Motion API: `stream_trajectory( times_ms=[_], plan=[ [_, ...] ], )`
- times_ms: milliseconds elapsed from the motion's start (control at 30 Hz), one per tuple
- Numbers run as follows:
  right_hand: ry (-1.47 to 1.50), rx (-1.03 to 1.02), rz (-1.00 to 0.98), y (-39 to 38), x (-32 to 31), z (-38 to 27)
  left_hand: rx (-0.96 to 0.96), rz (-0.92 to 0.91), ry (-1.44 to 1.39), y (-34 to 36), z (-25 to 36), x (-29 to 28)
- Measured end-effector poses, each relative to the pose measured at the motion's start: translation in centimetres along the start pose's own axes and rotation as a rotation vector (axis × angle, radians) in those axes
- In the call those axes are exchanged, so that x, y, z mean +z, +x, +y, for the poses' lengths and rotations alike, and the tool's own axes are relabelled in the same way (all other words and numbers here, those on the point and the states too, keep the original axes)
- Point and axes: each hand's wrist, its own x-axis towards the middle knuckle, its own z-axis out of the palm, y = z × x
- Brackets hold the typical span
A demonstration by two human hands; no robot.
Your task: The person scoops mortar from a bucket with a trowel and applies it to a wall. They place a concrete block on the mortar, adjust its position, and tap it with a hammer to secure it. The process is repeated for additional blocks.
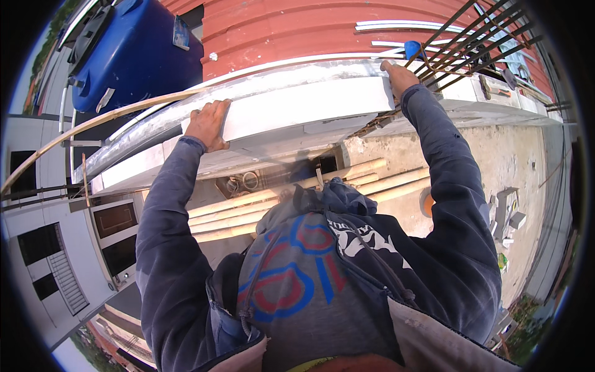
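Observation:
A long white block (304,106), which looks like lightweight concrete, lies along the top of a wall of similar white blocks (133,166). My left hand (209,126) is closed round its left end, fingers over the top. At the block's right end my right hand (400,80) presses against the end face and top edge, beside upright steel rebar. Some of the fingers on both hands are hidden. Behind the block runs a grey metal flashing strip (260,85) along the roof edge.
A blue water tank (139,56) stands at the far left by the red metal roof (279,28). Rebar rods (477,40) jut out at the right, with a blue cup (413,49) beside them. A bent bamboo strip (93,121) crosses the left. Bamboo poles (390,183) lie below me.

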Motion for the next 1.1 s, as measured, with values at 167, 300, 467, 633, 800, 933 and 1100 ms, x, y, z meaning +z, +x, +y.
stream_trajectory(
  times_ms=[167, 300, 467, 633, 800, 933, 1100],
  plan=[
    [0.053, 0.046, 0.064, -0.7, 0.2, -0.2, 0.016, 0.003, 0.003, -0.3, 0.2, 0.0],
    [0.096, 0.021, 0.149, -2.1, 0.1, -0.2, 0.025, 0.038, 0.010, -0.5, 0.2, 0.8],
    [0.137, -0.050, 0.204, -4.1, -0.6, -0.3, 0.029, 0.049, 0.029, -0.7, 0.3, 0.9],
    [0.245, -0.096, 0.089, -4.9, -3.7, -3.0, -0.028, -0.010, -0.014, -0.4, 0.8, -0.3],
    [0.074, -0.206, 0.019, -4.8, -4.8, -8.6, -0.025, -0.054, -0.026, 0.3, -0.1, -0.7],
    [-0.039, -0.185, -0.064, -3.4, -3.5, -11.7, -0.020, -0.016, -0.075, 0.7, -0.9, -0.4],
    [-0.042, -0.151, -0.122, -2.0, -3.0, -12.4, 0.024, 0.061, -0.079, 0.5, -1.5, -0.8]
  ],
)
